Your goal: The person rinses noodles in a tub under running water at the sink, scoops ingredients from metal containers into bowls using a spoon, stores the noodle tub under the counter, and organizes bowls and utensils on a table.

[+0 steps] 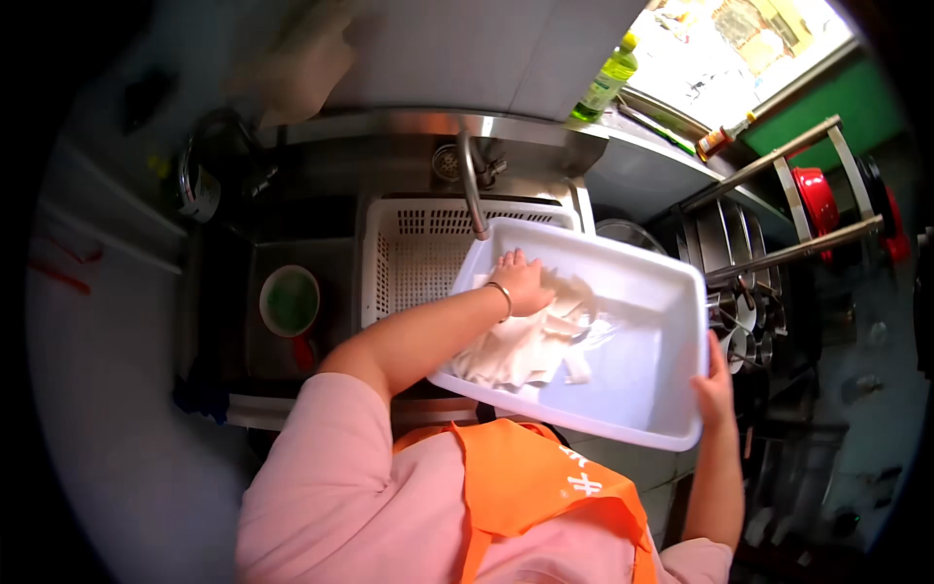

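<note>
A white plastic tub (642, 341) is tilted over the sink's right side and its front edge. My right hand (715, 391) grips the tub's right rim. Inside, toward the left end, lies a heap of cream-coloured, soft, folded pieces (525, 350); their kind I cannot make out. My left hand (522, 282) rests flat on this heap with its fingers stretched out. Under the tub's left end stands a white perforated basket (389, 255). The tap (471, 185) ends just above the tub's back left corner.
In the left basin sits a bowl with green inside (291, 297) and a red handle. On the sill are a green bottle (608, 83) and a small sauce bottle (725, 136). A metal rack (769, 258) with red pots (817, 200) stands at right.
</note>
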The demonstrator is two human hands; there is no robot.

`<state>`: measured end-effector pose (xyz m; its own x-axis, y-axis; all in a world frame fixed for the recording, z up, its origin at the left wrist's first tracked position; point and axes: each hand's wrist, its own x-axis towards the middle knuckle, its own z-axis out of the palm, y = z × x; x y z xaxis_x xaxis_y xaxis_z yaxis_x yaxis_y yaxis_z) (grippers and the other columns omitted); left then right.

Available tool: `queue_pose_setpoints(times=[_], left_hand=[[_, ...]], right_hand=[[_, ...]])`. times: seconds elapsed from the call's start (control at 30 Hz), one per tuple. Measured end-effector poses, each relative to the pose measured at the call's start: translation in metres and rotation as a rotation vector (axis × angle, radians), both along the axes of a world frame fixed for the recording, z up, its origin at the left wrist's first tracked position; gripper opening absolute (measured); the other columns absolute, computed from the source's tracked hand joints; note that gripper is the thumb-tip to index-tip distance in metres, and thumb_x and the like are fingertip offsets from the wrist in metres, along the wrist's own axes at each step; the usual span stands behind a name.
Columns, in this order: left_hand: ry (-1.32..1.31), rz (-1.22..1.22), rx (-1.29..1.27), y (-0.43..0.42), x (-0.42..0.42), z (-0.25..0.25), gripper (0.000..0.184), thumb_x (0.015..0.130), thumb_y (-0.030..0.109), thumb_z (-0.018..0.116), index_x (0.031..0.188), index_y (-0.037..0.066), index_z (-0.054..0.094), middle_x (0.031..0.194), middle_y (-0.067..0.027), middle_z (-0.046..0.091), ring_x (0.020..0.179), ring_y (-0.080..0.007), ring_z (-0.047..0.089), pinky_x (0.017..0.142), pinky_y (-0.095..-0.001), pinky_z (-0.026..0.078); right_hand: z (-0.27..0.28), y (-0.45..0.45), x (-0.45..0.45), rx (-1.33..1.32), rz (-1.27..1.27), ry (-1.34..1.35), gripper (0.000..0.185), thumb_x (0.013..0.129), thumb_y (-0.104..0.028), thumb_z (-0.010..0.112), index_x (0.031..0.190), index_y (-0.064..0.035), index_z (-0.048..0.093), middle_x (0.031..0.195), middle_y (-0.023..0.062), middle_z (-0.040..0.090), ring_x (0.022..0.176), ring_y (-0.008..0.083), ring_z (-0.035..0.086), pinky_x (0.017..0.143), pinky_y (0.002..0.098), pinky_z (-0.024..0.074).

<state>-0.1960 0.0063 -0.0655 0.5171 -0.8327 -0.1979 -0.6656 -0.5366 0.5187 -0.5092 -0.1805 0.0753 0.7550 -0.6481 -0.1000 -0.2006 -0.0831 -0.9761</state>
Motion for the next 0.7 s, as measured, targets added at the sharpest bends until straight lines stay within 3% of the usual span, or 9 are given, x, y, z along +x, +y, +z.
queue_pose_setpoints(times=[0.03,0.1,0.13,0.17,0.27,0.5,0.53,0.6,0.7], left_hand=[[-0.019,-0.009,0.004,0.001,0.005,0.015,0.075,0.08,0.05,0.054,0.132,-0.001,0.037,0.137,-0.0317,0.029,0.129,-0.0428,0.028,0.107,-0.0444,0.025],[0.131,-0.17,0.14,0.004,0.009,0.056,0.053,0.079,0.037,0.056,0.117,0.002,0.052,0.126,-0.0222,0.047,0.117,-0.0378,0.043,0.097,-0.0436,0.037],[0.0,-0.107,-0.02,0.003,0.0,0.053,0.041,0.076,0.03,0.059,0.107,0.004,0.057,0.114,-0.0148,0.055,0.108,-0.0327,0.049,0.089,-0.0429,0.042],[-0.016,-0.113,-0.012,-0.004,-0.004,0.053,0.041,0.076,0.03,0.059,0.107,0.004,0.057,0.114,-0.0148,0.055,0.108,-0.0327,0.049,0.089,-0.0429,0.042],[-0.249,-0.041,-0.609,-0.031,-0.013,0.07,0.04,0.076,0.024,0.061,0.109,0.003,0.055,0.116,-0.0173,0.05,0.111,-0.0327,0.046,0.095,-0.0404,0.038],[-0.439,0.244,-0.363,-0.12,0.045,0.088,0.062,0.072,0.027,0.063,0.125,0.001,0.043,0.137,-0.0254,0.029,0.128,-0.0393,0.029,0.107,-0.0455,0.024],[-0.555,0.323,-0.331,-0.128,0.064,0.076,0.059,0.072,0.025,0.063,0.122,0.002,0.044,0.135,-0.0258,0.032,0.124,-0.0401,0.034,0.104,-0.0445,0.031],[-0.421,0.42,-0.23,-0.143,0.084,0.085,0.061,0.069,0.024,0.059,0.124,0.001,0.043,0.136,-0.0254,0.03,0.122,-0.0413,0.036,0.102,-0.0451,0.033],[-0.467,0.579,-0.159,-0.168,0.119,0.064,0.073,0.067,0.021,0.059,0.131,0.0,0.032,0.136,-0.0262,0.029,0.127,-0.0407,0.03,0.107,-0.0448,0.027]], right_hand=[[-0.017,0.006,-0.007,0.05,-0.022,0.02,0.082,0.063,0.007,0.048,0.14,0.0009,0.024,0.137,0.0108,0.038,0.124,0.0194,0.04,0.104,0.0306,0.0312],[-0.045,0.022,-0.018,0.084,-0.019,-0.094,0.084,0.063,0.008,0.047,0.142,-0.0003,0.02,0.135,0.0097,0.04,0.122,0.0184,0.042,0.101,0.0291,0.0336],[-0.05,0.032,-0.02,0.124,-0.055,-0.1,0.084,0.063,0.009,0.046,0.142,-0.0011,0.02,0.134,0.0097,0.041,0.12,0.0182,0.044,0.099,0.0289,0.0352],[-0.054,0.041,-0.02,0.164,-0.089,-0.106,0.084,0.063,0.01,0.045,0.142,-0.002,0.019,0.133,0.0097,0.042,0.119,0.018,0.045,0.098,0.0286,0.0369],[-0.061,0.061,-0.019,0.206,-0.123,-0.199,0.083,0.065,0.011,0.043,0.143,-0.0046,0.018,0.126,0.01,0.046,0.114,0.0178,0.048,0.095,0.0298,0.0395],[-0.07,0.053,-0.029,0.244,-0.105,-0.271,0.085,0.067,0.011,0.044,0.144,-0.0077,0.012,0.124,0.0116,0.047,0.11,0.0183,0.051,0.092,0.0305,0.0415],[-0.075,0.048,-0.03,0.224,-0.092,-0.287,0.086,0.068,0.01,0.045,0.144,-0.0089,0.011,0.124,0.0118,0.047,0.11,0.018,0.051,0.092,0.0301,0.0417],[-0.084,0.041,-0.037,0.195,-0.111,-0.297,0.087,0.069,0.009,0.046,0.145,-0.0106,0.009,0.123,0.011,0.048,0.108,0.0172,0.051,0.091,0.0302,0.0417],[-0.094,0.022,-0.045,0.186,-0.122,-0.233,0.087,0.07,0.007,0.048,0.145,-0.0122,0.01,0.116,0.009,0.05,0.104,0.0167,0.052,0.091,0.0306,0.041]])
